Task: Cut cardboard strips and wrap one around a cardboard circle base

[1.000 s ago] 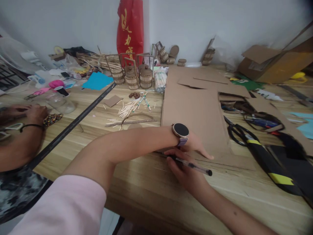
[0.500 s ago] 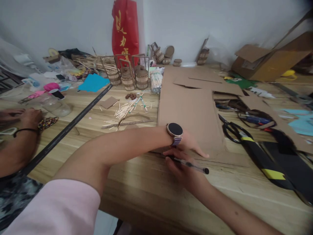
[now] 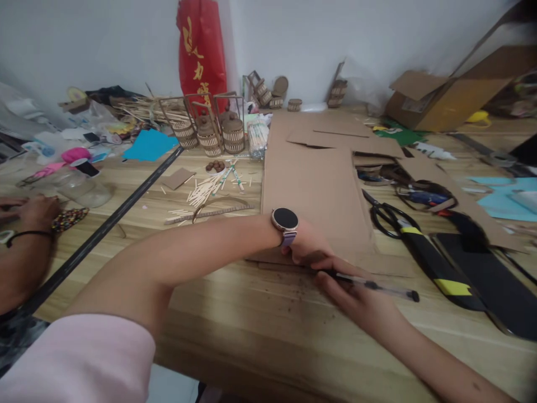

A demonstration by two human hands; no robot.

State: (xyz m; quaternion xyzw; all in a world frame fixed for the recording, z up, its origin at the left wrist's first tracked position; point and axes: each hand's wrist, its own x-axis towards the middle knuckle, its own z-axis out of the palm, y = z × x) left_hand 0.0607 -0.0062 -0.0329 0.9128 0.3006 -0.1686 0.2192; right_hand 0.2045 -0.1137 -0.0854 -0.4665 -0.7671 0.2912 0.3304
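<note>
My left hand [image 3: 308, 239], with a round-faced watch [image 3: 285, 219] on its wrist, rests at the near part of a large cardboard sheet [image 3: 308, 182]. Its fingers point down and are mostly hidden and blurred. Close against it on the right, my right hand [image 3: 356, 291] grips a pen [image 3: 369, 284] with a clear barrel. The pen's black end points right, and its tip is hidden near my left fingers. Both hands are at the sheet's near edge, where a narrow cardboard strip [image 3: 390, 265] extends to the right.
Black-handled scissors [image 3: 388, 218] and a black-and-yellow tool [image 3: 436, 268] lie right of the sheet. Small sticks [image 3: 203, 190], brown beads [image 3: 215, 167] and miniature baskets [image 3: 210, 137] stand leftward. Another person's hand [image 3: 39, 212] is at far left, beyond a black strip [image 3: 109, 226].
My right hand has slid rightward with the pen along the sheet's near edge. My left hand's outstretched finger has drawn in. The camera view has turned slightly right.
</note>
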